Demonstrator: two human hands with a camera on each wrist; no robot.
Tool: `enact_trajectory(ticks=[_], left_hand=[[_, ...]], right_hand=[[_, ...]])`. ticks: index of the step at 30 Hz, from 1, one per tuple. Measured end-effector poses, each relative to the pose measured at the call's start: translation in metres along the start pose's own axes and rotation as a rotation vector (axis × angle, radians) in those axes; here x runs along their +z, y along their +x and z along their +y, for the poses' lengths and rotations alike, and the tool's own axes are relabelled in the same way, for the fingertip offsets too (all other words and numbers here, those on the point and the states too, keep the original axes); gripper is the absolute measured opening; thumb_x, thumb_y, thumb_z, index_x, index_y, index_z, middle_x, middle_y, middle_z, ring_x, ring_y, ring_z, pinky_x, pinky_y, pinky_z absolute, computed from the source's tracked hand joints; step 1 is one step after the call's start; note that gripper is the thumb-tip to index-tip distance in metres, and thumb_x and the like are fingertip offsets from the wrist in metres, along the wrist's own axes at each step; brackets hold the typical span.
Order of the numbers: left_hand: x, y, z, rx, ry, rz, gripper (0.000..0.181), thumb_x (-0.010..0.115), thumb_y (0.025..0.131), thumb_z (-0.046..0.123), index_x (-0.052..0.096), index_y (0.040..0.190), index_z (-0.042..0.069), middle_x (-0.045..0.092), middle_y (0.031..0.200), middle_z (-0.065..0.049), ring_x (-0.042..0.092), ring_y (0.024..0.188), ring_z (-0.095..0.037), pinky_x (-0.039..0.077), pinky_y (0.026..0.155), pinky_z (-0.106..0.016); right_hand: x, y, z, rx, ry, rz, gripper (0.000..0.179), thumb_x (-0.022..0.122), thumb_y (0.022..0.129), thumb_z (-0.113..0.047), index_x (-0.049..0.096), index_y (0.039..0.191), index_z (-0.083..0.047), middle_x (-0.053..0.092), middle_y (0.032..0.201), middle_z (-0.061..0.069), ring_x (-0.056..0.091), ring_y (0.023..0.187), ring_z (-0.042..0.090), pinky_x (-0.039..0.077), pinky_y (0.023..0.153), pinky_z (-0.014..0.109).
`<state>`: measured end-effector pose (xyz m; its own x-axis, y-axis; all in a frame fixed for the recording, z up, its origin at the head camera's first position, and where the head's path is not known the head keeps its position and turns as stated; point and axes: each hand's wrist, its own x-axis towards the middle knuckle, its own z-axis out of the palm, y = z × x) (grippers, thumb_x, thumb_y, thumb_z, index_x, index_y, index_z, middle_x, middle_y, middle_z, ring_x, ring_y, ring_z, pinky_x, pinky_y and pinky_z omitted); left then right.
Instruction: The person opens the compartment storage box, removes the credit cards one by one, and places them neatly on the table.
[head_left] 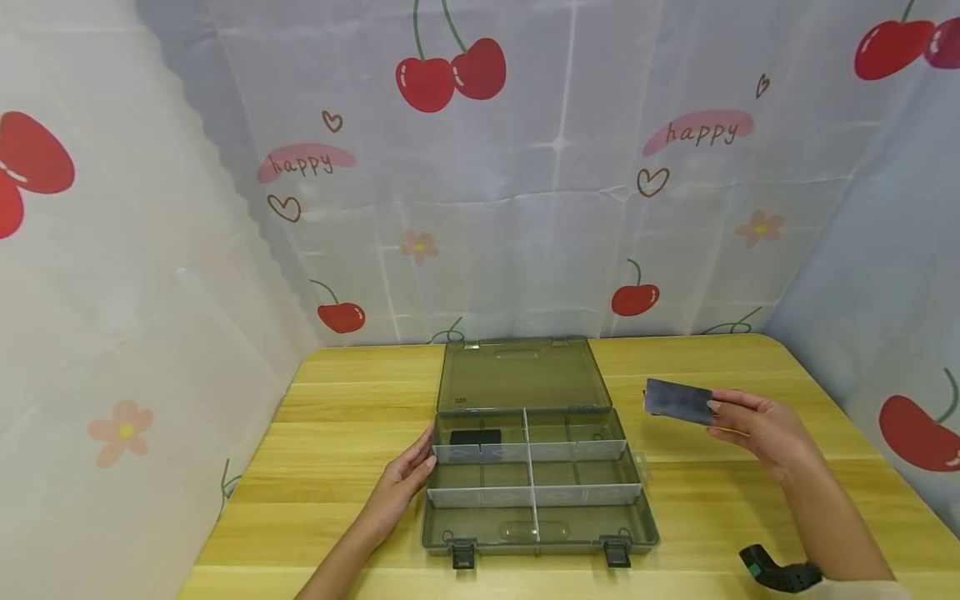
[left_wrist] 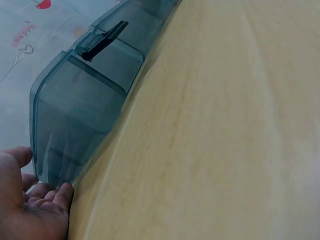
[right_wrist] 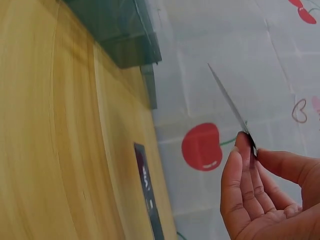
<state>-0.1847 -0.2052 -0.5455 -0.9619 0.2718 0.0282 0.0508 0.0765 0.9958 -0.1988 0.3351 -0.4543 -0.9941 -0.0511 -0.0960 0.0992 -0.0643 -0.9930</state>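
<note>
A translucent grey-green plastic compartment box lies with its lid swung back. White dividers split it into several compartments. A dark rectangular card lies in the back left compartment. My left hand rests against the box's left outer wall; in the left wrist view, its thumb is near the rim and its fingers are low by the tabletop. To the right of the box, my right hand pinches a thin dark card by its right end, above the table. The right wrist view shows this card edge-on.
In the right wrist view a dark strip-like item with pale marks lies on the wooden table. Two black latches hang at the box's front. A black wristband is on the right wrist. A cherry-printed curtain stands behind.
</note>
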Motion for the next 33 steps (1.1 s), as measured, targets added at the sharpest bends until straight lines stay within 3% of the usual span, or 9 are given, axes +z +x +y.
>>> enact_trajectory(ticks=[6,15,22,33], left_hand=[[-0.001,0.0,0.0,0.002,0.004,-0.007,0.06,0.053,0.107,0.025,0.029,0.161,0.016,0.024,0.165,-0.003,0.025,0.151,-0.019,0.034,0.114,-0.03],[-0.001,0.002,0.0,0.006,-0.002,-0.009,0.06,0.054,0.107,0.026,0.029,0.161,0.016,0.024,0.165,-0.003,0.025,0.15,-0.019,0.034,0.114,-0.029],[0.0,0.001,0.001,0.006,-0.005,-0.021,0.061,0.054,0.107,0.025,0.028,0.161,0.015,0.023,0.165,-0.004,0.024,0.151,-0.02,0.035,0.114,-0.03],[-0.001,0.0,0.0,0.003,0.0,-0.019,0.06,0.053,0.108,0.025,0.027,0.162,0.016,0.022,0.166,-0.003,0.024,0.151,-0.021,0.034,0.115,-0.031]], right_hand=[[-0.013,0.007,0.005,0.028,0.019,0.012,0.025,0.063,0.1,-0.005,0.078,0.103,-0.024,0.069,0.1,-0.012,0.069,0.084,0.013,0.062,0.078,0.03],[-0.028,0.022,0.006,0.06,-0.037,0.003,0.026,0.062,0.101,-0.006,0.077,0.097,-0.027,0.071,0.094,-0.009,0.07,0.08,0.013,0.062,0.077,0.029],[-0.035,0.027,0.007,0.065,-0.097,-0.018,0.026,0.062,0.101,-0.006,0.077,0.098,-0.027,0.072,0.094,-0.011,0.071,0.082,0.011,0.062,0.077,0.029],[-0.042,0.031,0.016,0.108,-0.257,-0.057,0.016,0.062,0.102,-0.009,0.075,0.108,-0.016,0.073,0.096,-0.008,0.073,0.082,0.015,0.062,0.076,0.03]])
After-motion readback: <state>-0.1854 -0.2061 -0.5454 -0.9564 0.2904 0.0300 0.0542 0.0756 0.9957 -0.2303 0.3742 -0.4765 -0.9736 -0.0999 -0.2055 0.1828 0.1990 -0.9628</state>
